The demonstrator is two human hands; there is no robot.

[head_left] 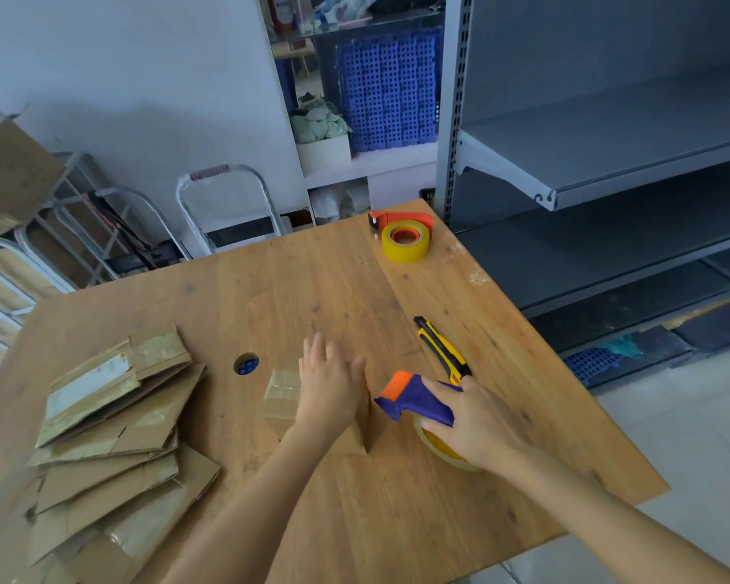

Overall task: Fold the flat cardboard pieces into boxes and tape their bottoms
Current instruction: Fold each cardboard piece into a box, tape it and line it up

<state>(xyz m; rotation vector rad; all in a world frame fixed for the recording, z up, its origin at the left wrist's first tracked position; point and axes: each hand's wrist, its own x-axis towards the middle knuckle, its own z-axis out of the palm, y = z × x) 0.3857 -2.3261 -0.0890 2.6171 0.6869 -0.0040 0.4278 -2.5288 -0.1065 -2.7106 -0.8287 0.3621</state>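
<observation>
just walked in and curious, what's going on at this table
A person is taping up a small cardboard box on the table. The left hand lies flat on the box, holding it down, while the right hand holds a purple dispenser right beside it. Some tape already shows on the box. A stack of flat pieces waits on the left; a knife and a second dispenser lie unused farther back.

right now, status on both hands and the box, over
Left hand flat on the small box, fingers straight. Right hand grips the purple tape dispenser beside the box. Utility knife lies just beyond the dispenser, off the box.
</observation>
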